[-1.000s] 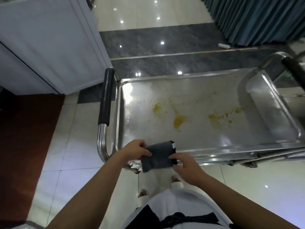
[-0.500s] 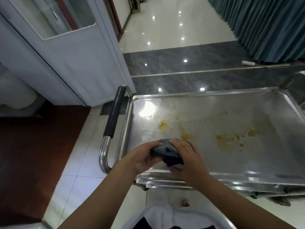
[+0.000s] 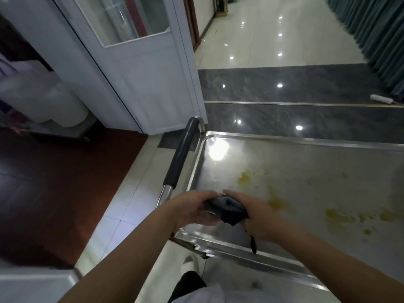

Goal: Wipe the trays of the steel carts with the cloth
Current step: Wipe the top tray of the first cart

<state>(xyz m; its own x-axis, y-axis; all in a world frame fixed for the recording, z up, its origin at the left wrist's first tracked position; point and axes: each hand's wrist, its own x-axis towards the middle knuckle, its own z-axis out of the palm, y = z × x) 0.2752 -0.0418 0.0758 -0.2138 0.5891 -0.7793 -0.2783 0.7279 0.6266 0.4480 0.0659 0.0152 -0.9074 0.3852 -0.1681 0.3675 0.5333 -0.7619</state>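
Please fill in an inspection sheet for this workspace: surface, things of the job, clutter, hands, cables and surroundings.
Surface: steel cart tray, shiny, with yellow stains from the middle toward the right; not yet wiped there.
Job's things: dark grey cloth, bunched up, held above the near left part of the tray.
Clutter: nothing seen on the tray besides the stains.
Hands: left hand and right hand both grip the cloth, one at each side.
Cables: nothing seen; only a thin dark strap hangs below the right hand.
Surroundings: black cart handle at the tray's left end; white door behind it; glossy tiled floor; teal curtain far right.
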